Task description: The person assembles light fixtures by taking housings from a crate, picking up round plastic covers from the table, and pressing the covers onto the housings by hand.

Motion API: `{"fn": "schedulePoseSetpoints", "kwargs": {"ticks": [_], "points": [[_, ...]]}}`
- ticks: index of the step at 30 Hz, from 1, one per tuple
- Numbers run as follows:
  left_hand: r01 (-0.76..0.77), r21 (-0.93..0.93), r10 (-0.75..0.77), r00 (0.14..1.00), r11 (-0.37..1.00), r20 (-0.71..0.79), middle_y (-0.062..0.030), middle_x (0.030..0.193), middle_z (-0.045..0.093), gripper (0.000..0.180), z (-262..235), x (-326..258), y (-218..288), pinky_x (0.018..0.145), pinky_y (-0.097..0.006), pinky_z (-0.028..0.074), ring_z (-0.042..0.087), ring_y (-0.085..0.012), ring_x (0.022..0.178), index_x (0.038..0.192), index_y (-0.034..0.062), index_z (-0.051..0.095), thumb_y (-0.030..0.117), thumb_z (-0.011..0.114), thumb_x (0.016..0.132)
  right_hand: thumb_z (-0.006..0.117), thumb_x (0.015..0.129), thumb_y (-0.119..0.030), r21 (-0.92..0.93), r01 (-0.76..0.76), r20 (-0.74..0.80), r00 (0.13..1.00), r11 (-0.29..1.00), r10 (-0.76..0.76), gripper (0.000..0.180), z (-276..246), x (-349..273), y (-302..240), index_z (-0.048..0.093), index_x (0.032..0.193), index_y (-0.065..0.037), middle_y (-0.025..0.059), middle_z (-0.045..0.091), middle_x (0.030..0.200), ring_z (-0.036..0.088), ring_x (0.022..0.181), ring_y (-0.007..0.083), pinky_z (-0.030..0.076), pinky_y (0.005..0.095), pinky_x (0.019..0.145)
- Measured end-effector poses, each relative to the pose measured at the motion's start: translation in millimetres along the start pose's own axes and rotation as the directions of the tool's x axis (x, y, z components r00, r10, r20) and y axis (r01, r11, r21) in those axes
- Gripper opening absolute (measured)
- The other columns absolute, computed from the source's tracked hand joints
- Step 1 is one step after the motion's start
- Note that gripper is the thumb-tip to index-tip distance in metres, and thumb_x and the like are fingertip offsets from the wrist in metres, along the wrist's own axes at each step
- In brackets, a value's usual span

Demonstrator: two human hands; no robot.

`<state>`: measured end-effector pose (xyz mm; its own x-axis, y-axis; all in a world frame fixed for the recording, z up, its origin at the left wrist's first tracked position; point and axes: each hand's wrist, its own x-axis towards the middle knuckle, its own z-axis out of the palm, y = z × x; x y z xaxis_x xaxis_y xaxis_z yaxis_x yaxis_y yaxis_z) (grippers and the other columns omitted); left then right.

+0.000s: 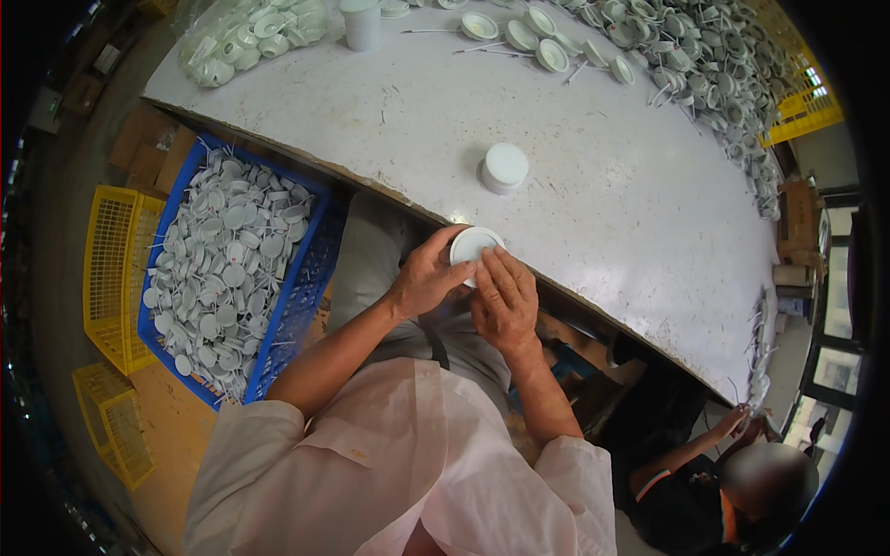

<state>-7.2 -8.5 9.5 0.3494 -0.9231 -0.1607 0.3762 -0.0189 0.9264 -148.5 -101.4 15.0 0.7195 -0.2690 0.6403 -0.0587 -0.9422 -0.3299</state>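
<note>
Hands [506,302] partly hide the round white piece [471,243].

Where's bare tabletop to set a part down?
Widest: white table right of the middle white cylinder, up to the heap of cupped parts. Another patch: left of that cylinder, between near edge and clear bag. Crowded: the far side, with bag, loose dishes and heap; and the near edge where left hand and right hand hold a white round piece.
</note>
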Motion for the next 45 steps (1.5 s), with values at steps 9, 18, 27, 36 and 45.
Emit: {"fn": "schedulePoseSetpoints", "kwargs": {"ticks": [9,18,27,36,45], "points": [[0.012,0.07,-0.011,1.0,0.998,-0.022,-0.0108,0.113,0.057,0.043,1,-4,15,0.086,-0.027,0.047,0.056,-0.0132,0.1,0.129,-0.001,0.043,0.01,0.054,0.089,0.065,0.069,-0.001,-0.071,0.027,-0.007,1.0,0.997,-0.027,0.031,-6,6,-4,0.065,0.099,0.001,0.0144,0.062,0.113,0.059,0.106,0.0304,0.048,0.0404,0.086],[-0.094,0.114,0.099,0.994,0.989,-0.035,-0.0102,0.11,0.059,0.039,2,-5,8,0.085,-0.027,0.048,0.057,-0.0131,0.099,0.125,-0.0023,0.045,0.007,0.051,0.088,0.065,0.067,0.004,-0.07,0.029,0.013,1.0,0.997,-0.029,0.041,-4,1,-6,0.064,0.107,-0.001,0.0138,0.061,0.116,0.058,0.109,0.0307,0.047,0.0426,0.088],[-0.134,0.074,0.139,0.989,0.988,-0.06,-0.0107,0.105,0.061,0.038,-2,-3,-9,0.082,-0.027,0.048,0.058,-0.0134,0.095,0.122,-0.0035,0.047,0.005,0.052,0.085,0.064,0.072,0.0,-0.139,0.033,0.042,0.999,0.99,-0.027,0.032,-6,-1,-14,0.066,0.103,-0.003,0.0106,0.063,0.114,0.06,0.107,0.0239,0.044,0.0362,0.088],[-0.094,0.182,0.175,0.845,0.979,-0.505,-0.0074,0.105,0.062,0.057,-85,-19,-4,0.084,-0.028,0.049,0.059,-0.0156,0.094,0.12,-0.0011,0.051,0.01,0.077,0.07,0.064,0.073,0.005,0.116,-0.307,-0.11,0.941,0.945,0.319,0.046,-3,15,12,0.059,0.118,-0.002,0.0177,0.056,0.117,0.058,0.1,0.0314,0.049,0.0389,0.084],[0.231,0.158,0.081,0.311,0.96,-0.947,-0.0127,0.088,0.063,0.036,-393,-141,-54,0.05,-0.031,0.054,0.062,-0.0223,0.06,0.107,-0.0032,0.058,0.024,0.061,0.085,0.064,0.086,-0.012,0.441,-0.684,-0.006,0.646,0.582,0.763,0.042,5,51,63,0.054,0.125,-0.001,0.0158,0.058,0.115,0.06,0.091,0.017,0.051,0.0292,0.075]]}}
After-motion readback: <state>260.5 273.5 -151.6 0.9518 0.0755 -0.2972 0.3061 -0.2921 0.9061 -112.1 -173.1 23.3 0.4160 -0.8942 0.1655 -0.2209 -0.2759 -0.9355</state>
